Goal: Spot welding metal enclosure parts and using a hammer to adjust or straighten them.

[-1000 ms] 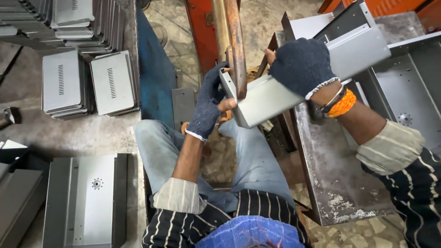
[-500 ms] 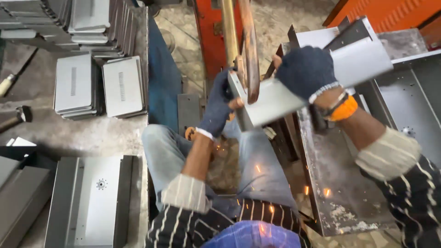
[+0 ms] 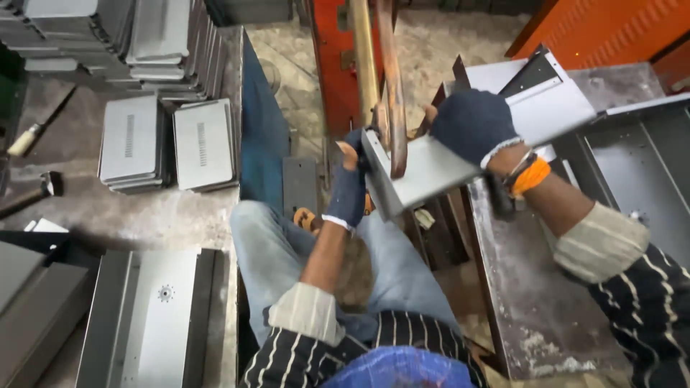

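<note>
The panel (image 3: 445,162) runs long-axis right from the electrode (image 3: 392,108); left grip (image 3: 352,183) clamps its near end, right grip (image 3: 471,126) closed on its middle.

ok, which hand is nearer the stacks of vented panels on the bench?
Left. The left hand grips the near end of the sheet-metal part, with the vented panels off to its left. The right hand presses the part farther right.

No packages, labels, signs or screens show anywhere around the gloved fingers (image 3: 471,118); only plain grey and orange metal surfaces appear near them, with no printed tags or displays that can be made out.
</note>
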